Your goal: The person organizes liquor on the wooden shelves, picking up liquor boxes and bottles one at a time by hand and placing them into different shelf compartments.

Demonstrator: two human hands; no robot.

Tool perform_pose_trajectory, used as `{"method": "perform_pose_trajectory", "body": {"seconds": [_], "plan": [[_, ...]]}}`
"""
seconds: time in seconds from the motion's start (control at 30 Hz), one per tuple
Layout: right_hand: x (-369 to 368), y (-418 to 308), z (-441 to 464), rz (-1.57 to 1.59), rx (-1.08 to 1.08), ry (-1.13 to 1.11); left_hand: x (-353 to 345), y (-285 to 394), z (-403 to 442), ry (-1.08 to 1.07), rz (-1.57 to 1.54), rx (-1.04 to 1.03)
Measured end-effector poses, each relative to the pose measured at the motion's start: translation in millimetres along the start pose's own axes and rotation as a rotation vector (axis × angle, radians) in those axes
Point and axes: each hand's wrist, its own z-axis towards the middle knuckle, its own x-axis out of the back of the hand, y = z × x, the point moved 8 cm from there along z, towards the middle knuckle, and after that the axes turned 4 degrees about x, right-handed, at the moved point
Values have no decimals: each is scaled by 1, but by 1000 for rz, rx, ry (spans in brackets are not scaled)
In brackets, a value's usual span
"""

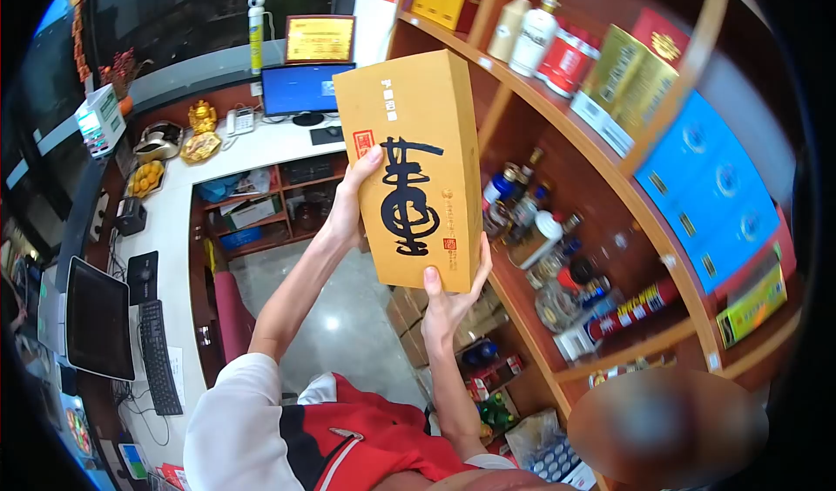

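A tall yellow-tan box with large black brush-style characters and small red seals is held up in front of me, slightly tilted. My left hand grips its left side, the thumb lying on the front face and the fingers hidden behind. At the lower right corner my right hand holds the box from beneath, its thumb pressed on the front and its fingers along the side. The box looks closed, and it is raised off any surface.
Wooden shelves on the right hold a white bottle, gold boxes, blue boxes and several smaller bottles. To the left, a white counter carries a monitor, a keyboard and a golden figurine. A blurred round shape sits lower right.
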Motion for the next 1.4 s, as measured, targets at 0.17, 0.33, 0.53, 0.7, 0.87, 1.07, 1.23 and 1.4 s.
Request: {"method": "perform_pose_trajectory", "body": {"seconds": [0.17, 0.33, 0.53, 0.7, 0.87, 1.07, 1.23, 1.4], "plan": [[-75, 59, 41, 117, -29, -3, 52, 42, 63, 58, 150, 20], [-137, 110, 102, 199, -2, 31, 79, 73, 145, -16, 211, -33], [-196, 169, 205, 223, 178, 43, 92, 98, 277, -74, 26, -173], [-221, 206, 300, 131, 269, 4, 96, 119, 380, -113, -35, -228], [-228, 183, 363, -608, 681, 119, 76, 131, 478, -333, -32, -275], [-264, 201, 426, -1015, 862, 172, 31, 119, 583, -584, -17, -316], [-263, 218, 467, -1334, 849, 292, -12, 101, 645, -802, -191, -198], [-257, 222, 480, -1580, 888, 477, -41, 66, 671, -849, -131, -158]]}}
